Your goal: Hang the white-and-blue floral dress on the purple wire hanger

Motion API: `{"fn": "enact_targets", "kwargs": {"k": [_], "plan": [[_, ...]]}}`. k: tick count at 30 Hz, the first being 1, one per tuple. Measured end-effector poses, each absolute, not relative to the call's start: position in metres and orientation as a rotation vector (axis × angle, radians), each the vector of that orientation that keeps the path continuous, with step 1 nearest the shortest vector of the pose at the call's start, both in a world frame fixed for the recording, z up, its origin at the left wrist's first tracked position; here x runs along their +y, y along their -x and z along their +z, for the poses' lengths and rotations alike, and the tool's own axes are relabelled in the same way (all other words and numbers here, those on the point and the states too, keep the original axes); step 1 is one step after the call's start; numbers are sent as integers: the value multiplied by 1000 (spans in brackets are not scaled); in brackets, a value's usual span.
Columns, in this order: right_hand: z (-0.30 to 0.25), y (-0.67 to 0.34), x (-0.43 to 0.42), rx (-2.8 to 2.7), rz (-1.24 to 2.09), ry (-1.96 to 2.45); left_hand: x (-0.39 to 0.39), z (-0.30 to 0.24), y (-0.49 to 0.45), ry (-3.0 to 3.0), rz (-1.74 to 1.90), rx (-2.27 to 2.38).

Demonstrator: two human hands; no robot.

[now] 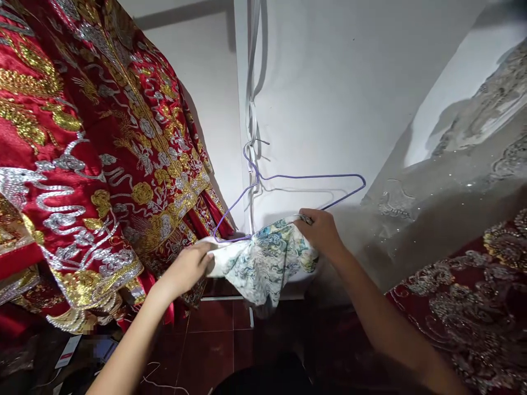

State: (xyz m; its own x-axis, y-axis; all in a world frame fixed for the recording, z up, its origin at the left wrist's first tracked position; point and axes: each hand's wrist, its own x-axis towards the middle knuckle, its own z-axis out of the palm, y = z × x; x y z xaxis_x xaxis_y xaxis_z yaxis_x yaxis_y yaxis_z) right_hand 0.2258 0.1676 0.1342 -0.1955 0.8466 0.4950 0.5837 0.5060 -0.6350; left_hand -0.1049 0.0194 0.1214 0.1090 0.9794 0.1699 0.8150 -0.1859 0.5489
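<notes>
A pale garment (263, 260) with a blue-green floral print hangs between my two hands, low in front of a white wall. My left hand (189, 267) grips its left edge with closed fingers. My right hand (323, 230) is closed on its upper right edge, right at the lower wire of a purple wire hanger (288, 177). The hanger's hook sits by white cords (252, 109) that run down the wall corner. The cloth's lower end droops toward the floor.
A red robe (82, 164) with heavy gold and silver embroidery hangs at the left. A grey sequined veil-like fabric (453, 186) and a dark red embroidered garment (473, 307) fill the right. Dark red floor tiles (209, 345) lie below, with papers at the lower left.
</notes>
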Motion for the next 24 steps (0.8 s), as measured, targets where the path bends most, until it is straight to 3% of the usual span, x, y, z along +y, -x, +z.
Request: {"fn": "enact_targets", "kwargs": {"k": [9, 16, 19, 24], "plan": [[128, -217, 163, -2098, 652, 974, 80, 148, 86, -1882, 1450, 1471], [130, -239, 172, -1958, 650, 1017, 89, 166, 95, -2095, 1256, 1574], [141, -260, 188, -1736, 605, 1063, 87, 173, 100, -2238, 1258, 1604], [162, -288, 206, -1865, 519, 1241, 88, 179, 103, -2338, 1337, 1711]]}}
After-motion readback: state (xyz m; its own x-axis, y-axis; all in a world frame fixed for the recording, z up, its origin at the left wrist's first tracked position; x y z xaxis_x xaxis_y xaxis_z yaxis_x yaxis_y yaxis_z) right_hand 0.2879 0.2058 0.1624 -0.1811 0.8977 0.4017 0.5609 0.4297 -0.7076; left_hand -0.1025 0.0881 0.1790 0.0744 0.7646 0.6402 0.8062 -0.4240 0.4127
